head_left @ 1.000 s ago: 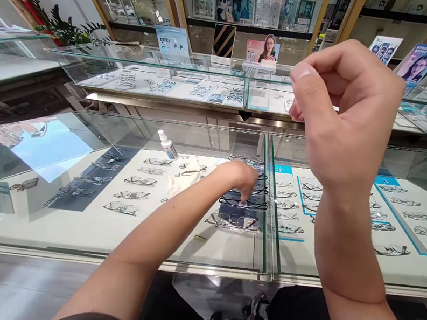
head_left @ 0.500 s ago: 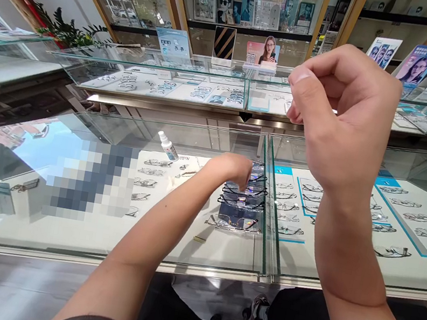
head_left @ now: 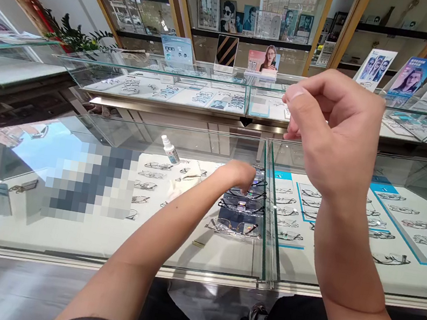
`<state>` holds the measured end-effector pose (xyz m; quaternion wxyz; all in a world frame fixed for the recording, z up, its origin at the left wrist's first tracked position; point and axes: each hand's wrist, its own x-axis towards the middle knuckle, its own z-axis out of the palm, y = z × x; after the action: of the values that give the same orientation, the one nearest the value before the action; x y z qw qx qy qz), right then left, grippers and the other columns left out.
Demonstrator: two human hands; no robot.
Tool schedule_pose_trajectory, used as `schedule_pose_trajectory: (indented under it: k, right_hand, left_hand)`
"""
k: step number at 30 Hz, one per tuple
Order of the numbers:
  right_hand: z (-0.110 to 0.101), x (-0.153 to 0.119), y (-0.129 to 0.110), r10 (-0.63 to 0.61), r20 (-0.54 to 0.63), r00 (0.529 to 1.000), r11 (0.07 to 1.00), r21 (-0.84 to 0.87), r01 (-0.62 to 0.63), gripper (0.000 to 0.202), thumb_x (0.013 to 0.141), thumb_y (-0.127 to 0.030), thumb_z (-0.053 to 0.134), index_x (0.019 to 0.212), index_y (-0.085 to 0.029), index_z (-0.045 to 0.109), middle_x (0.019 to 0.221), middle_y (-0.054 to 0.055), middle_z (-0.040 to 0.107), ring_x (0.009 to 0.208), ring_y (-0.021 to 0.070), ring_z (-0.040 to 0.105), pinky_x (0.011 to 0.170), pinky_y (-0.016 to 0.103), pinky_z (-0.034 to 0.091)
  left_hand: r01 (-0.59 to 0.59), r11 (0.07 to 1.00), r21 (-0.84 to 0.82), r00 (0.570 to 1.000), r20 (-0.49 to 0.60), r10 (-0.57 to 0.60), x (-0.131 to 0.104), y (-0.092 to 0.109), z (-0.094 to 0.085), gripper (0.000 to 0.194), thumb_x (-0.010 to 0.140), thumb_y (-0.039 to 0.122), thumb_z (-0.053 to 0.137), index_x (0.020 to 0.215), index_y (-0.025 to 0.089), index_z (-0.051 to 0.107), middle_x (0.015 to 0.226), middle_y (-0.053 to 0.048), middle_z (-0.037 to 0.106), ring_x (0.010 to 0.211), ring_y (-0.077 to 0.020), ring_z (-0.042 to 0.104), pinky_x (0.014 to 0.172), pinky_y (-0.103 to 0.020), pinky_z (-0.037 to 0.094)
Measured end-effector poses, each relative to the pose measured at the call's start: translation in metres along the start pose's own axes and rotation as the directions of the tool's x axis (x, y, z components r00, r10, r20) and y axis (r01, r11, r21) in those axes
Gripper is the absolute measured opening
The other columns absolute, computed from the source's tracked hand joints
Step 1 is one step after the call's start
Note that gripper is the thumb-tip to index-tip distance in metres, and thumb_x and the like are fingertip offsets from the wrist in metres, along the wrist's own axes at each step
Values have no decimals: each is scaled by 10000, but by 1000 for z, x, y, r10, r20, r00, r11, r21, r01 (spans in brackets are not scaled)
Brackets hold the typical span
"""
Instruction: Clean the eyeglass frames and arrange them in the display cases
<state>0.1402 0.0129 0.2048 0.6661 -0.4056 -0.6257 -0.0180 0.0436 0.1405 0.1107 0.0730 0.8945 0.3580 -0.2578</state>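
Left hand (head_left: 241,178) reached over the column of eyeglasses (head_left: 239,204) in the glass display case (head_left: 216,261), fingers bent downward; grip on a frame could not be told. Right hand (head_left: 334,134) hung raised above the case, fingers curled in, thumb against index finger. Spray bottle (head_left: 170,150) stood tilted, cream cloth (head_left: 184,181) near it, both left of the column.

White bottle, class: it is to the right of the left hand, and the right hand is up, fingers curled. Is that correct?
No: the head view shows the white bottle to the left of the left hand. The right hand is up, fingers curled.
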Motion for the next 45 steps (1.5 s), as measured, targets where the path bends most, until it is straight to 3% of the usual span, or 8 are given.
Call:
schedule_pose_trajectory:
  k: [4,8,10,15,18,24,31,45]
  right_hand:
    - [-1,0,-3,19,16,1000,999,41,-19,258,1022,-220,703,767,-239,682,638,-57,569,588,130,543,599,312,492]
    - [-3,0,-3,36,42,998,998,43,-38,295,1051,-332,693,772,-237,673,665,-49,590,605,122,584,621,294,510]
    - [-5,0,-2,56,51,997,998,19,-57,316,1054,-421,695,795,-240,679,699,-36,615,649,130,623,635,292,525]
    - [-7,1,6,72,42,997,996,42,-73,323,1049,-481,671,831,-243,687,798,3,682,735,160,689,652,312,567]
    - [-5,3,9,100,49,994,990,93,-104,329,1042,-519,652,845,-256,670,796,4,665,735,168,687,672,334,595]
    - [-1,6,10,190,43,981,942,273,-194,211,967,-435,703,853,-268,643,817,0,655,755,168,658,730,353,602]
    - [0,6,16,228,157,961,934,244,-261,100,853,-280,793,874,-253,698,878,-6,705,828,172,644,789,356,545]
    - [-1,5,18,281,346,895,911,197,-362,230,881,-441,830,864,-224,758,843,6,720,783,166,596,782,372,485]
  left_hand:
    - [-43,997,-59,996,-80,39,-13,-10,-6,185,785,289,842,964,252,870,1054,-74,855,966,-260,755,732,-309,474]
    - [-151,960,-235,946,-315,71,-38,-26,-15,78,811,311,799,836,246,834,849,-29,796,731,-193,644,649,-327,371]
    - [-253,901,-353,875,-481,58,-50,-35,-20,120,836,335,771,796,232,817,754,-15,739,665,-167,572,635,-327,340]
    - [-622,570,-537,580,-805,-126,-69,-49,-30,264,859,449,802,794,194,781,759,-18,694,700,-145,529,682,-311,385]
    - [-761,352,-545,506,-838,-204,-80,-47,-34,290,829,469,869,801,202,759,814,-12,709,767,-138,573,769,-301,452]
    - [-837,32,-546,528,-821,-216,-101,-29,-34,348,789,507,935,786,211,753,885,-7,715,843,-128,604,850,-280,485]
    - [-860,39,-509,490,-844,-219,-110,-24,-33,339,804,514,934,778,219,770,831,-3,685,797,-134,561,833,-289,478]
    - [-869,57,-492,472,-857,-207,-108,-29,-32,333,810,526,930,810,227,784,878,-17,734,860,-155,618,872,-302,497]
